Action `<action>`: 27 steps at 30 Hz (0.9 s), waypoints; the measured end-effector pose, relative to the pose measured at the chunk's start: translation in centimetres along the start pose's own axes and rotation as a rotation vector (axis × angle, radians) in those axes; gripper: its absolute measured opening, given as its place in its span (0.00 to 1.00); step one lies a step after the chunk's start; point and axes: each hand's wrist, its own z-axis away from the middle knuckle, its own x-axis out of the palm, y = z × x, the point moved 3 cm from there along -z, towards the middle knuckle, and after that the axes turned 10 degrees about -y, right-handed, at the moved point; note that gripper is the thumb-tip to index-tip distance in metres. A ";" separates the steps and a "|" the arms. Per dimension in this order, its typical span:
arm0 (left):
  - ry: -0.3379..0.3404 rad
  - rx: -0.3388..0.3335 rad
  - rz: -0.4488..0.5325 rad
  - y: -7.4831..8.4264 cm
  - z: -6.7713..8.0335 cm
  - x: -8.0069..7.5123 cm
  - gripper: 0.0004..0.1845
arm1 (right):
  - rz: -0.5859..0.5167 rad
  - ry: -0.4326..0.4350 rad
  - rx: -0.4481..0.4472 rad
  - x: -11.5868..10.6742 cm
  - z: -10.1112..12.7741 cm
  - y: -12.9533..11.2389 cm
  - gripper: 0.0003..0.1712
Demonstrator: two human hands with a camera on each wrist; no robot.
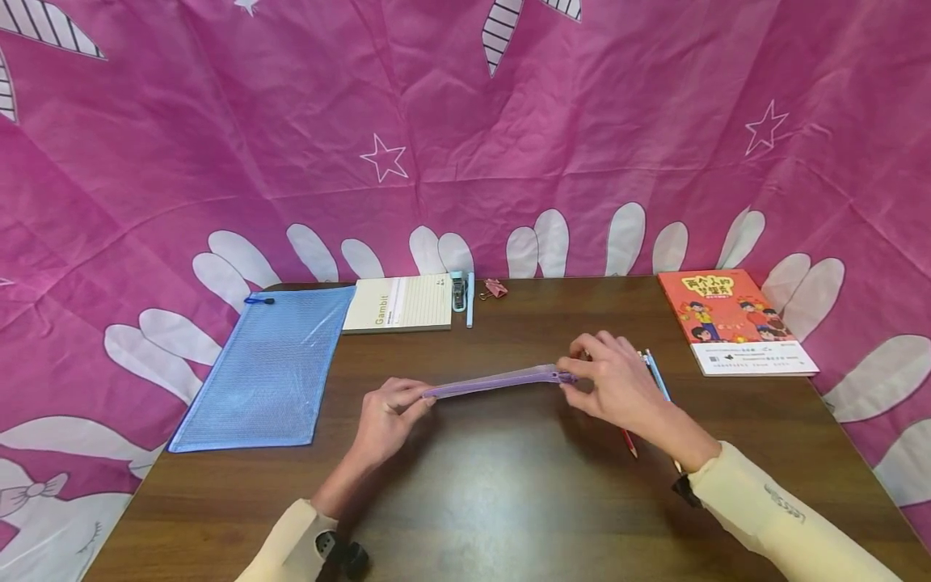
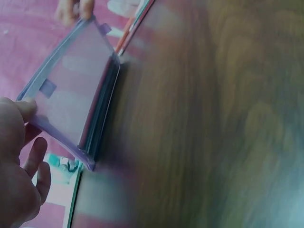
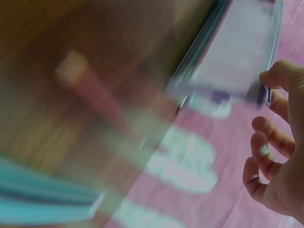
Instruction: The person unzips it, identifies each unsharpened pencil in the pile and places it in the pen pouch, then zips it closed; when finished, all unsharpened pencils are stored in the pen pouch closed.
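A see-through zip pouch (image 1: 502, 381) with purple edging is held above the table between both hands. My left hand (image 1: 385, 416) pinches its left top corner between thumb and fingers. At the other end, my right hand (image 1: 611, 380) pinches the right top corner, beside the zip's end. In the left wrist view the pouch (image 2: 78, 85) hangs with its clear side showing, a dark band along its bottom; what makes that band I cannot tell. Under the right hand and forearm lie a red pencil (image 1: 629, 441) and light-blue pencils (image 1: 657, 376), partly hidden.
A blue mesh zip folder (image 1: 265, 372) lies at the left. Along the back edge are a notebook (image 1: 414, 303), a small light-blue stapler (image 1: 458, 291), a light-blue pen (image 1: 469, 301) and a pink binder clip (image 1: 495, 288). A red-covered book (image 1: 735, 319) lies back right.
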 end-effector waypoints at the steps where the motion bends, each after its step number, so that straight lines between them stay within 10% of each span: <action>1: -0.004 0.004 -0.007 -0.1 0.0 -0.2 0.09 | 0.023 -0.001 0.011 -0.4 0.6 0.5 0.14; 10: -0.068 0.033 -0.052 -0.7 -0.4 0.0 0.09 | 0.036 -0.086 0.049 -0.9 3.0 1.5 0.15; 27: -0.559 -0.102 -0.238 -0.1 -0.1 1.0 0.16 | -0.098 -0.440 0.036 2.6 3.9 -0.1 0.10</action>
